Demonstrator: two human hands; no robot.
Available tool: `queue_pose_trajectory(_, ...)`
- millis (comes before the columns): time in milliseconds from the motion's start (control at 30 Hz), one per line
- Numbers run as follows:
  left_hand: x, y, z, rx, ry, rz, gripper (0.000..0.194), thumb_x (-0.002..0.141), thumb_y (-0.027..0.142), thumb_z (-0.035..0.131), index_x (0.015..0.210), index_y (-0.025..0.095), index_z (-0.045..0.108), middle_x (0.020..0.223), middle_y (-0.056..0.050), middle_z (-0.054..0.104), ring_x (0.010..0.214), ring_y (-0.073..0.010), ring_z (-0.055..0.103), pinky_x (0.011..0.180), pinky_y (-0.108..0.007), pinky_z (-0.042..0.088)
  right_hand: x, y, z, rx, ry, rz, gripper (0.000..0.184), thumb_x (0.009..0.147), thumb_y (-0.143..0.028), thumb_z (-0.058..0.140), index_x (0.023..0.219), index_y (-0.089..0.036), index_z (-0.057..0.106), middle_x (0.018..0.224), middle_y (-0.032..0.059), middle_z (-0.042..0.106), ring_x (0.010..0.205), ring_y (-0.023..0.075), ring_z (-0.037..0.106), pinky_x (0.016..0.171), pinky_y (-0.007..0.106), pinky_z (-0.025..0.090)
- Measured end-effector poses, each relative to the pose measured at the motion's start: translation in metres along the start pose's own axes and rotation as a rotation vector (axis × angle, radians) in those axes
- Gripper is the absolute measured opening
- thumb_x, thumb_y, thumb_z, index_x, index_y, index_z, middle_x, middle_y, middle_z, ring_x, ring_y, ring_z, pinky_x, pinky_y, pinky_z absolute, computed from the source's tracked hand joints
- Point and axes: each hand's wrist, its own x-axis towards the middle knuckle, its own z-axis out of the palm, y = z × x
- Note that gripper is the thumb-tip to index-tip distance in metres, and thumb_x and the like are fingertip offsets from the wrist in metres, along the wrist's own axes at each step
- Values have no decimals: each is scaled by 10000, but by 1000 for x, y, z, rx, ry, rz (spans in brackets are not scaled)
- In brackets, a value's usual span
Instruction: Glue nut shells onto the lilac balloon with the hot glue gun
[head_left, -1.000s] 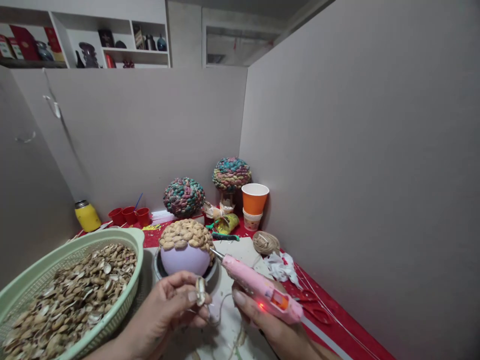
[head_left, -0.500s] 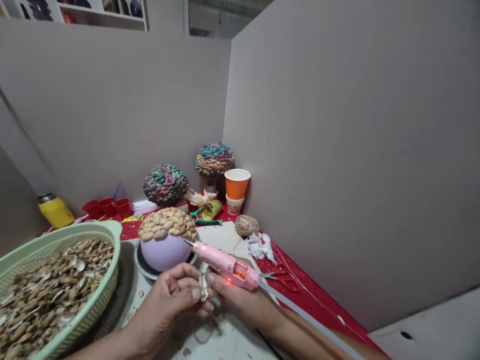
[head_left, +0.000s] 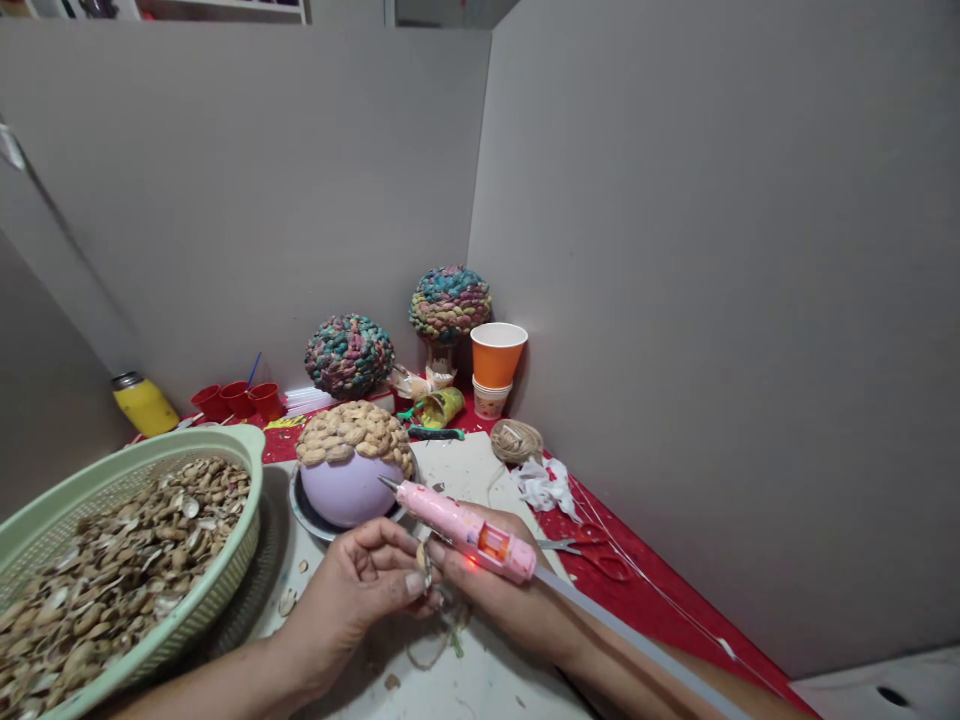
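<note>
My left hand pinches a peanut shell between thumb and fingers, low in front of the ball. A pink hot glue gun lies in the grip of my right hand, its metal nozzle pointing up and left and its red light lit. The right fingertips meet the peanut shell too. Just beyond my hands a lilac ball sits in a dark bowl; peanut shells cover its upper part in overlapping rows. The nozzle is apart from my left fingers.
At left stands a green basket heaped with peanut shells. Behind are two coloured shell-covered balls, red cups, a yellow jar and an orange paper cup. Twine, crumpled tissue and scissors lie at right.
The whole view has shifted, so everything appears a little farther right and most things slightly higher. Both hands keep their hold on the peanut shell and the glue gun.
</note>
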Motion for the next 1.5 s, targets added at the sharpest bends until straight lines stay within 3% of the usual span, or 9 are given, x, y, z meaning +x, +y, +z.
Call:
queue_pose_trajectory(133, -2, -1, 2, -19, 1, 19, 281, 651, 233, 865, 810, 152, 647, 714, -29, 722, 632, -120, 647, 648, -235, 482, -2, 1, 1, -71, 15, -9, 251, 805, -357, 608, 666, -203, 467, 622, -32, 426, 553, 122, 383, 494, 244, 339)
queue_pose_trajectory(467, -2, -6, -5, -14, 19, 41, 286, 637, 241, 872, 814, 142, 670, 687, -21, 698, 624, -111, 599, 653, -233, 438, -1, 15, -4, -319, -34, -285, 181, 789, -211, 553, 662, -208, 426, 650, -36, 435, 561, 110, 421, 495, 221, 332)
queue_pose_trajectory(633, -3, 6, -1, -2, 37, 46, 233, 652, 226, 859, 757, 141, 670, 712, -16, 690, 661, -109, 606, 676, -220, 466, -4, 12, -3, -276, 2, -213, 206, 792, -237, 587, 656, -208, 436, 641, -36, 430, 562, 116, 411, 498, 227, 343)
queue_pose_trajectory(800, 1, 12, -6, -88, 50, 1, 241, 691, 178, 827, 881, 163, 680, 795, -24, 702, 701, -128, 638, 740, -292, 542, -5, 1, -3, -207, 68, -140, 244, 821, -291, 557, 640, -211, 414, 622, -40, 388, 551, 112, 362, 506, 236, 333)
queue_pose_trajectory(1033, 3, 18, -9, -72, 52, 51, 206, 720, 161, 799, 880, 143, 669, 800, -30, 679, 696, -117, 610, 718, -264, 536, -2, -5, -5, -216, -40, -114, 235, 826, -310, 549, 656, -206, 425, 637, -42, 401, 548, 110, 370, 509, 246, 328)
queue_pose_trajectory(1167, 1, 19, -9, -74, 60, 74, 218, 711, 164, 803, 874, 155, 659, 830, -32, 673, 726, -122, 604, 731, -260, 510, -1, -5, -10, -296, -48, -183, 241, 852, -352, 563, 695, -211, 446, 691, -25, 445, 606, 135, 438, 564, 262, 359)
queue_pose_trajectory(1400, 2, 23, -10, -68, 84, 109, 217, 707, 144, 798, 875, 155, 661, 829, -25, 658, 710, -115, 583, 722, -249, 494, -6, -23, -19, -222, -95, -83, 348, 842, -531, 546, 671, -244, 450, 613, -21, 378, 543, 158, 338, 491, 289, 274)
queue_pose_trajectory(1500, 1, 25, -11, -63, 94, 125, 217, 725, 143, 785, 901, 150, 658, 855, -40, 667, 756, -136, 602, 758, -273, 496, -6, -31, -22, -241, -134, -113, 379, 825, -533, 565, 613, -254, 419, 595, -9, 386, 512, 164, 346, 477, 304, 256)
